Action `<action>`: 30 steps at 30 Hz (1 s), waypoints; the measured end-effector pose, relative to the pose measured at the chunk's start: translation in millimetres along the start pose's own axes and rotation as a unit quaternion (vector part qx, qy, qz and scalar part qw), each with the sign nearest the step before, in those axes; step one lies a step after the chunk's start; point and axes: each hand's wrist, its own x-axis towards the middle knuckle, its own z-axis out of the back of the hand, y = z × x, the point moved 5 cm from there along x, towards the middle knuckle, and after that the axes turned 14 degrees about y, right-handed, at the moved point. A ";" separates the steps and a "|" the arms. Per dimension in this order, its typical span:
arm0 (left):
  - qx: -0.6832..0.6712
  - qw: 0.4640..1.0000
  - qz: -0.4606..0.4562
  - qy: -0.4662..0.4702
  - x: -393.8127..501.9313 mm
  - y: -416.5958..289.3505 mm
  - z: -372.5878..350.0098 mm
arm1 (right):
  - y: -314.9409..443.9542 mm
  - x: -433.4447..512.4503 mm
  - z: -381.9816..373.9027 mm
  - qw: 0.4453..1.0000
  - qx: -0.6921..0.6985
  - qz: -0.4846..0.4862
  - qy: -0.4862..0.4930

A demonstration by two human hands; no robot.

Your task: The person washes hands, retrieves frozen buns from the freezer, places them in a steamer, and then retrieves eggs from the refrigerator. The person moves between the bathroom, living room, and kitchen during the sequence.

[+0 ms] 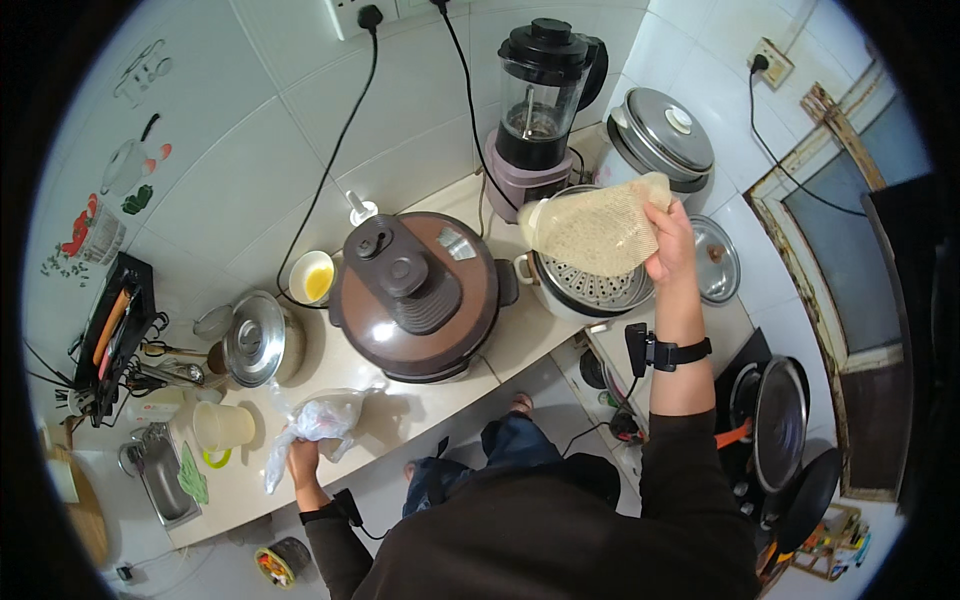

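Note:
Pinched in my right hand (pixel 670 244) is a beige mesh steamer cloth (pixel 600 229), hanging above a pot. It covers part of the perforated metal steamer tray (pixel 592 283) set in the white cooker (pixel 562 304). My left hand (pixel 304 457) grips a translucent plastic bag (pixel 326 418) at the counter's front edge; what the bag contains is unclear. Between my hands stands a brown electric pressure cooker (pixel 480 300) with its lid on. A glass lid (pixel 716 259) leans to the right of my right hand.
A blender (pixel 536 112) and a lidded rice cooker (pixel 667 135) stand at the back. Left are a bowl with yellow liquid (pixel 311 279), a lidded steel pot (pixel 255 341), a plastic cup (pixel 221 426) and a small sink (pixel 169 487). Pans (pixel 780 424) sit on the right.

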 end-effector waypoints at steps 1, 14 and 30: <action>0.060 0.998 0.023 -0.009 -1.0 -2.3 -1.0 | -11.6 11.7 14.5 1.000 0.018 -0.016 0.006; 0.074 0.982 0.175 0.000 -2.1 7.8 -13.7 | -77.8 13.6 139.6 0.718 -0.658 -0.217 -0.071; 0.159 0.971 0.177 0.021 21.2 -18.3 -15.9 | -54.4 -31.3 -55.8 0.845 -0.487 -0.107 0.194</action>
